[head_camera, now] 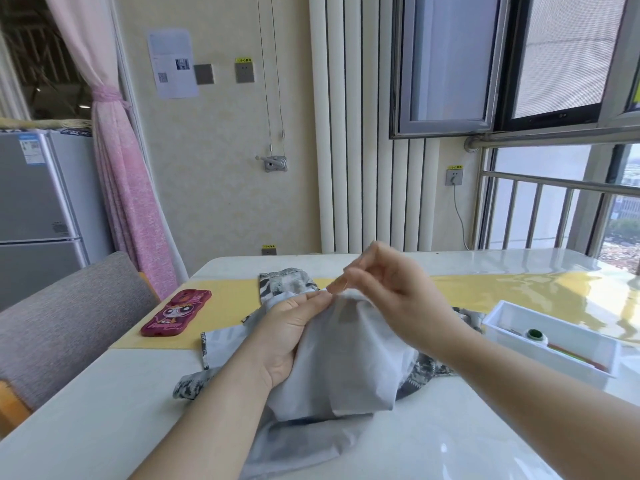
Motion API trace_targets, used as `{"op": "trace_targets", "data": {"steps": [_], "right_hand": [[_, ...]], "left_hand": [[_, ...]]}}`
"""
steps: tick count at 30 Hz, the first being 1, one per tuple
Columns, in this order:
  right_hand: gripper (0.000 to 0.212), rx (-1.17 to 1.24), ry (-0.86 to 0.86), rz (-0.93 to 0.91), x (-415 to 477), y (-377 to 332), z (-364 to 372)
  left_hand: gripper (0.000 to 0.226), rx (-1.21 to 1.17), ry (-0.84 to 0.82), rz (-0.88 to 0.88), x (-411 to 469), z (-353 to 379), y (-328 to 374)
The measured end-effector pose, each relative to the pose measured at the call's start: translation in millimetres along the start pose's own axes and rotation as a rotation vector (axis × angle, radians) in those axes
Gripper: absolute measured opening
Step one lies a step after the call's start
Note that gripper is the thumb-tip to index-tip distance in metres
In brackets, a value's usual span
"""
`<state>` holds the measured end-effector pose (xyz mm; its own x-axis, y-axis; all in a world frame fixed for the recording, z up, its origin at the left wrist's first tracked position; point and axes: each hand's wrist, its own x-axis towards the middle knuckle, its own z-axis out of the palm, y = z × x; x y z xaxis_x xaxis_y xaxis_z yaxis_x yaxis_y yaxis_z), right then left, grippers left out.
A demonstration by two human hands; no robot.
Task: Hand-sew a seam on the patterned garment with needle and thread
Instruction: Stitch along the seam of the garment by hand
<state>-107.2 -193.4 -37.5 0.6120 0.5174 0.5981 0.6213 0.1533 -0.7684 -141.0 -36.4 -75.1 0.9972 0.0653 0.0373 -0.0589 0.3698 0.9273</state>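
Both hands worked at one raised fold of the patterned garment (pixel 346 358), which lay bunched on the white surface (pixel 121 393), mostly pale side out with the print showing at its edges. The left hand (pixel 294 330) gripped the cloth from below, its thumb and fingers curled round the fold and holding it up. The right hand (pixel 391 285) met it from above, thumb and forefinger pressed together in a pinch at the fold's edge and the other fingers lifted clear. What sat in that pinch was too fine to show; I judged it to be the needle, and no thread could be made out.

The step looked like a stitch being taken or drawn through. To do it well, the left hand ought to keep the fold taut and flat just beside the entry point, its fingertips out of the needle's path. The right hand should pull straight and evenly so the seam does not pucker.

Off to the right stood a white tray (pixel 554 362), apart from the garment. It held a spool of green thread (pixel 535 334) and a thin reddish object (pixel 585 360) I could not identify. A phone in a pink case (pixel 176 311) lay to the left on a yellow runner (pixel 225 306).
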Motion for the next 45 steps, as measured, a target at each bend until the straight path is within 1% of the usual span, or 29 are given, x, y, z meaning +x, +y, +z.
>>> {"op": "trace_targets", "data": {"steps": [1,2,3,4,5,6,7,8,10,12,14,17,19,21,24,27,29,31,33,34,35,36,37,38,39,40,41,42,45], "right_hand": [[0.014,0.261,-0.017,0.158,0,-9,0],[0.014,0.472,-0.085,0.323,-1,-18,-3],[0.012,0.609,-0.222,0.496,-2,-26,-10],[0.01,0.667,-0.419,0.651,-2,-32,-18],[0.01,0.666,-0.598,0.737,-4,-34,-27],[0.01,0.622,-0.676,0.754,-6,-33,-34],[0.012,0.566,-0.647,0.765,-7,-33,-39],[0.016,0.525,-0.544,0.76,-5,-32,-42],[0.029,0.443,-0.249,0.689,-5,-29,-39],[0.026,0.369,-0.039,0.573,-6,-24,-28],[0.017,0.172,0.046,0.476,-9,-16,-14],[0.014,-0.304,0.1,0.311,-16,2,7],[0.015,-0.378,0.178,0.273,-18,12,14],[0.016,-0.323,0.232,0.264,-18,17,17],[0.02,-0.244,0.218,0.255,-15,18,14],[0.022,-0.114,0.187,0.244,-15,12,6],[0.02,0.083,0.206,0.229,-14,7,2],[0.017,0.368,0.237,0.185,-11,0,-1],[0.022,0.663,0.232,0.17,-8,-11,-4],[0.028,0.801,0.185,0.184,-8,-15,-6],[0.032,0.919,0.091,0.235,-9,-19,-9],[0.033,0.993,-0.057,0.332,-10,-19,-13],[0.033,0.996,-0.251,0.457,-12,-16,-16],[0.031,0.92,-0.455,0.567,-15,-13,-19],[0.03,0.804,-0.588,0.633,-19,-10,-21],[0.03,0.69,-0.625,0.678,-22,-7,-22],[0.029,0.607,-0.586,0.714,-23,-6,-22],[0.027,0.54,-0.482,0.731,-23,-4,-22],[0.021,0.389,-0.099,0.649,-18,-3,-15]], "left_hand": [[0.044,0.005,0.041,0.008,2,0,0],[0.048,0.005,0.073,0.019,3,0,0],[0.049,0.001,0.101,0.024,3,0,0],[0.048,-0.005,0.116,0.029,2,1,0],[0.047,-0.002,0.126,0.038,2,1,0],[0.048,0.005,0.131,0.045,2,1,1],[0.049,0.011,0.137,0.052,2,1,1],[0.051,0.012,0.14,0.056,2,1,1],[0.05,0.022,0.148,0.064,1,3,1],[0.043,0.041,0.151,0.07,-1,5,1],[0.035,0.068,0.15,0.082,-2,8,0],[0.016,0.107,0.107,0.102,-4,11,1],[0.011,0.13,0.097,0.122,-6,13,2],[0.012,0.151,0.089,0.134,-7,13,3],[0.016,0.152,0.081,0.125,-8,13,5],[0.017,0.151,0.12,0.131,-8,13,6],[0.018,0.144,0.144,0.118,-7,13,6],[0.023,0.132,0.17,0.105,-5,14,5],[0.034,0.117,0.187,0.095,-4,15,4],[0.039,0.105,0.191,0.09,-4,15,4],[0.041,0.091,0.196,0.085,-4,16,4],[0.04,0.076,0.199,0.079,-3,16,4],[0.037,0.07,0.207,0.076,-2,15,4],[0.031,0.066,0.215,0.079,-1,14,3],[0.022,0.068,0.217,0.089,0,13,3],[0.013,0.07,0.215,0.096,1,12,3],[0.008,0.073,0.206,0.098,1,12,3],[0.007,0.076,0.2,0.095,0,13,3],[0.007,0.107,0.198,0.112,-3,13,3]]}}
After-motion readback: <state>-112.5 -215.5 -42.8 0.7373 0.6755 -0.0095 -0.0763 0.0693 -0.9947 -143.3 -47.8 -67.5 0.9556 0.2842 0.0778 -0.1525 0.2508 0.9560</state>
